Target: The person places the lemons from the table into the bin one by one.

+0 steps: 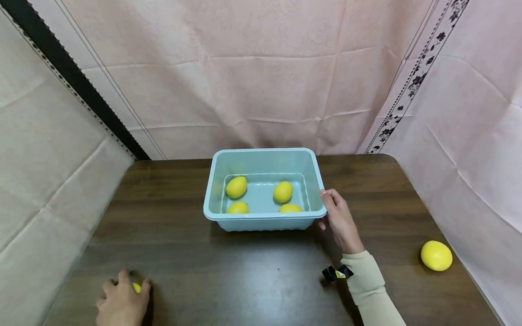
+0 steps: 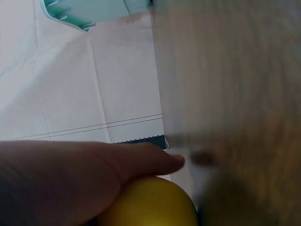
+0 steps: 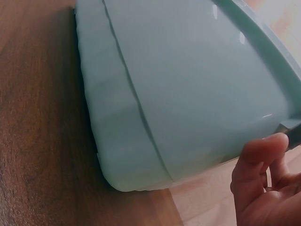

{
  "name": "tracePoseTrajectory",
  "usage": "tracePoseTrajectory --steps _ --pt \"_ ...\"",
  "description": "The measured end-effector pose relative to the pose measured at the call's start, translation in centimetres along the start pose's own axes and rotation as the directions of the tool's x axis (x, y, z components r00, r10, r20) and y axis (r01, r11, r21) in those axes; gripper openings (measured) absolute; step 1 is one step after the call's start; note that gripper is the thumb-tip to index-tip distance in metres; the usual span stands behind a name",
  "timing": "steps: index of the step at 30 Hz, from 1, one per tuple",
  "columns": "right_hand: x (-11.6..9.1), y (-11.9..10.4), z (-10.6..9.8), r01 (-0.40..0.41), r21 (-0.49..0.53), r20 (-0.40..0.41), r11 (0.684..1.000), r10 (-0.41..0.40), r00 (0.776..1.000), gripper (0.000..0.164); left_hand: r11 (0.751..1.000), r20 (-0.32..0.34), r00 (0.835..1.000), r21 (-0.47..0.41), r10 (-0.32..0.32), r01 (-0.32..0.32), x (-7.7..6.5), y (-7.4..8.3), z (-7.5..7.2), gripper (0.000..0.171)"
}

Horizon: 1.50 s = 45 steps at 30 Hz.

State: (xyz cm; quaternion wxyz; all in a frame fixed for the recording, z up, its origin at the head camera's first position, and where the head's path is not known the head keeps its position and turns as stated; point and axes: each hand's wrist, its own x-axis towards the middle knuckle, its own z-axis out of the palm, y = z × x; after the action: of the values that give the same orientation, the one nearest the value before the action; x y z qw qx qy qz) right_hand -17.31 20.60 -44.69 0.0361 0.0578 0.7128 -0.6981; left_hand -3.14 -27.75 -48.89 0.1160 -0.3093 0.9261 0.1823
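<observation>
A light blue plastic basin (image 1: 265,223) stands near the table's far edge, with several yellow lemons inside, one of them a lemon (image 1: 236,187) at the back left. My right hand (image 1: 341,222) grips the basin's right rim near the front corner. From the right wrist, the basin's outer wall (image 3: 188,84) fills the view, and curled fingers (image 3: 261,153) show at its rim. At the near left, my left hand (image 1: 122,301) is around another lemon (image 1: 137,287), mostly hidden under it. The left wrist view shows the thumb (image 2: 136,157) against that lemon (image 2: 150,202).
One more lemon (image 1: 436,256) lies alone near the right edge of the brown wooden table (image 1: 244,271). Pale cloth (image 1: 261,90) hangs behind the table and along both sides. A small black device (image 1: 337,273) is strapped at the right wrist.
</observation>
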Motion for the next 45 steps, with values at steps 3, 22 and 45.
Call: tracePoseTrajectory --steps 3,22,45 --pt "0.0 0.0 0.0 -0.003 0.006 0.001 1.000 0.003 1.000 0.043 1.000 -0.004 1.000 0.004 -0.009 0.009 0.1 -0.1 -0.1 0.069" --pt "-0.1 -0.3 0.0 0.004 0.011 0.004 1.000 -0.004 1.000 0.042 0.964 -0.170 0.956 -0.074 0.239 -0.254 -0.5 1.1 -0.3 0.061" --pt "0.0 0.1 0.0 -0.011 0.007 -0.009 1.000 0.011 1.000 0.042 0.845 -0.371 0.801 -0.074 0.469 -0.529 -1.4 6.4 -2.4 0.069"
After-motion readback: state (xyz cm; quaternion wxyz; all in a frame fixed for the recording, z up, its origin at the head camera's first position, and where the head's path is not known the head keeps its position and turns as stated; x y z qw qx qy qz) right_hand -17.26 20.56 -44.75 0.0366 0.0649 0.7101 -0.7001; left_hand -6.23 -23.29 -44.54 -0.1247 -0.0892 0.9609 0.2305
